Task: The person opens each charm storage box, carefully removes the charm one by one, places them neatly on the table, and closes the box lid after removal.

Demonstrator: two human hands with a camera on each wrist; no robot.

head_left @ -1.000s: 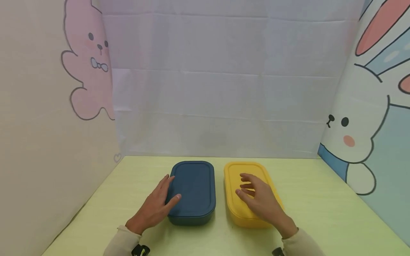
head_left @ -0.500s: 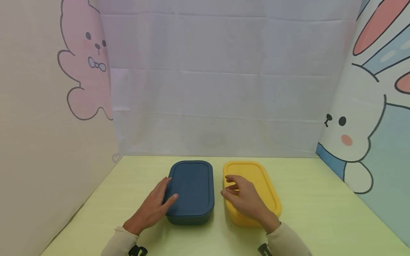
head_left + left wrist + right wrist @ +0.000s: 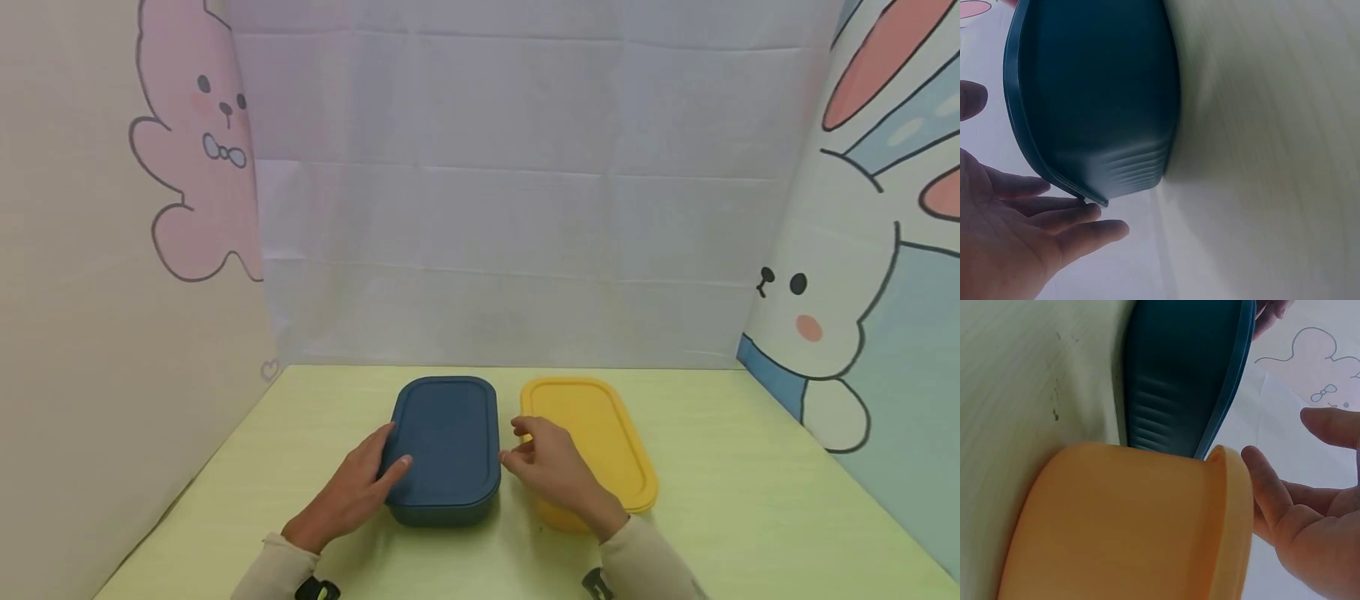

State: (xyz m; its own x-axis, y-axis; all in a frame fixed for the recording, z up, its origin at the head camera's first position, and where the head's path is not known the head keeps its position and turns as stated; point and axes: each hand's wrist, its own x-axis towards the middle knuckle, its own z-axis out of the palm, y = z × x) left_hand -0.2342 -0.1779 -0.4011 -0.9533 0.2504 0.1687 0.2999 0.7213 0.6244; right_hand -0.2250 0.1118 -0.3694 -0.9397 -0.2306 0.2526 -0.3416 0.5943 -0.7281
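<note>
The dark blue, rounded-rectangular, lidded plastic box (image 3: 446, 446) stands left of centre on the pale yellow-green table (image 3: 750, 517), long axis toward the table's far edge. The left hand (image 3: 343, 493) is nearer: fingers extended along the box's left long edge, gripping nothing. The right hand (image 3: 553, 469), fingers loosely bent and holding nothing, hovers over the yellow, rounded-rectangular, lidded plastic box (image 3: 600, 425), fingertips near the blue box's right long edge; contact there cannot be confirmed.

In the head view, the bare left hand (image 3: 349, 487) showed beyond a pale beige sleeve (image 3: 277, 568) at seven o'clock, a small black device (image 3: 315, 589) beside it; the bare right hand (image 3: 558, 471) had a matching sleeve (image 3: 647, 560) and dark gadget (image 3: 597, 582) at five.
</note>
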